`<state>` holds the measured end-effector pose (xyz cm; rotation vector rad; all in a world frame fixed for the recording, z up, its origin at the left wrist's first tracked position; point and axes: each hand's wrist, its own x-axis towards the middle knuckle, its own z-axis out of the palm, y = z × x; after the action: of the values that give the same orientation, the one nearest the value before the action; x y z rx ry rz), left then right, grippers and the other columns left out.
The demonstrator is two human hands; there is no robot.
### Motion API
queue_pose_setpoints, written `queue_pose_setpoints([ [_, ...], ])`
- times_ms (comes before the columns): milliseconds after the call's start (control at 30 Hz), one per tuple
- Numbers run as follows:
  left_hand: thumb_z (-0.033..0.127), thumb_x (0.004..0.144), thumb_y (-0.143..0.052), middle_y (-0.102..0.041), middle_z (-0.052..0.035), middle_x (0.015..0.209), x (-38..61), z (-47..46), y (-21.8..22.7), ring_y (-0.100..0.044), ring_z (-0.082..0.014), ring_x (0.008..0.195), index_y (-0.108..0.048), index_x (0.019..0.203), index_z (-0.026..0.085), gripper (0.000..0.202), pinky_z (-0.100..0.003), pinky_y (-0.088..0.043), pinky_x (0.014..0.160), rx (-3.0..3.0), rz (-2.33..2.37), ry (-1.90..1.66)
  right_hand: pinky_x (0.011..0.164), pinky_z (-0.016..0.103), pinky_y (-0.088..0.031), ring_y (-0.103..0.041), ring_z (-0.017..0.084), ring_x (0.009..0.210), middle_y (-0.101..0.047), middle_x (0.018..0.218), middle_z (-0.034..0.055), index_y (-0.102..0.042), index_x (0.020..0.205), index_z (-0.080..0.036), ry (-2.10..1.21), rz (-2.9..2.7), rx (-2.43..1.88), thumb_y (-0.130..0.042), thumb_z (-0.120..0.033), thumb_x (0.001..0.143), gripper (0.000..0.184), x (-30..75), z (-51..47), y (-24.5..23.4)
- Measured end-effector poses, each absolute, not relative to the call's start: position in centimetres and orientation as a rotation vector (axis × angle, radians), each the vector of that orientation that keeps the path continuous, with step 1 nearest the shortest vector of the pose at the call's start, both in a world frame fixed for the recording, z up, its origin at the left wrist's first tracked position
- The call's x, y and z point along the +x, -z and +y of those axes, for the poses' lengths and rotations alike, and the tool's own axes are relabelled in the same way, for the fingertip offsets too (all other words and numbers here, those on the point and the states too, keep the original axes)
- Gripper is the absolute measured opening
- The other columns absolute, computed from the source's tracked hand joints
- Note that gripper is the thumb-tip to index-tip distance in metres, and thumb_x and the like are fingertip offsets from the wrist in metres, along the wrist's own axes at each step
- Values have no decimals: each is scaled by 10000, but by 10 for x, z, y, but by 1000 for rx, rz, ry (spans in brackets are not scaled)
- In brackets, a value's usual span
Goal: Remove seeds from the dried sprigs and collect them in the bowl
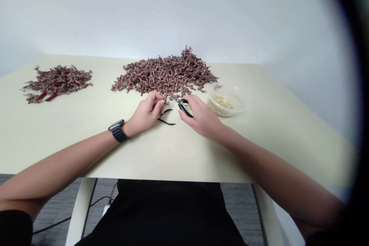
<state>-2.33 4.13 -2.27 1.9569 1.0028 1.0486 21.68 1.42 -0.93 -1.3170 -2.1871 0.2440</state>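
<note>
My left hand (148,111), with a dark watch (117,130) on its wrist, pinches a small brown twisted piece (166,100) between thumb and fingertips. From the right, my right hand (201,117) grips small pliers (184,108) with black handles. The metal jaws of the pliers point at the brown piece; whether they touch it is too small to tell. On the table below my left hand lies a second tool (167,123) with two thin black handles spread apart, its head hidden by the hand.
A large heap of brown twisted pieces (167,73) lies behind my hands. Farther left is a smaller heap (62,78) with two dark red handles (52,96) at its front. A clear plastic bowl (238,108) holding small gold-coloured bits stands right of my right hand on the pale table (161,153).
</note>
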Motion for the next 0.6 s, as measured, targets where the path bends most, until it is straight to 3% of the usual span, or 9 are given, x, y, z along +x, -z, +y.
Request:
queue_pose_setpoints([
  [267,417,1064,-475,-639,-5,763,-22,38,19,-548,-128,622,-512,1119,203,224,-264,-411,611,1977,1020,-1042,728,360,-470,-626,291,1003,-625,1119,137,-551,1312,-182,139,-2351,-1331,-508,-387,1014,365,216,12,8],
  [600,410,1069,-460,-646,-2,762,-21,38,18,-554,-125,627,-512,1118,199,223,-262,-418,623,2006,1061,-1013,686,344,-441,-614,279,977,-614,1103,135,-558,1314,-172,207,-2401,-1347,-483,-370,1033,352,216,11,7],
])
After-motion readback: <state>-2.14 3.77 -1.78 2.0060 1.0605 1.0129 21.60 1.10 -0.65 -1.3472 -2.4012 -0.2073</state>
